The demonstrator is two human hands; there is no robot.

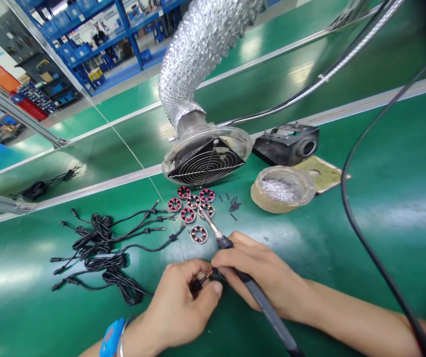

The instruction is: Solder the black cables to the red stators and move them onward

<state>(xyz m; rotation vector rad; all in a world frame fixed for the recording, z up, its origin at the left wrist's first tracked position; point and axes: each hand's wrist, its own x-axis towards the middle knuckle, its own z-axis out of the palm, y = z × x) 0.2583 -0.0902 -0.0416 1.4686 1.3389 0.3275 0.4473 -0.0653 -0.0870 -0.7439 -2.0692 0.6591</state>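
Note:
In the head view, my left hand pinches the end of a black cable, with bared wires at its tip. My right hand grips a soldering iron whose metal tip points up and left. That tip reaches over several round rings with red or copper coils. Thumb and fingers of my right hand come close to the wire ends; whether they touch them is hidden. Left of the rings, several coiled black cables lie with stripped ends pointing toward the rings.
A fume hood with a round grille hangs from a silver duct beyond the rings. Small black tubes lie beside a bowl of shiny solder bits. Behind it stand a black iron holder and a yellow sponge. A black cord arcs at right.

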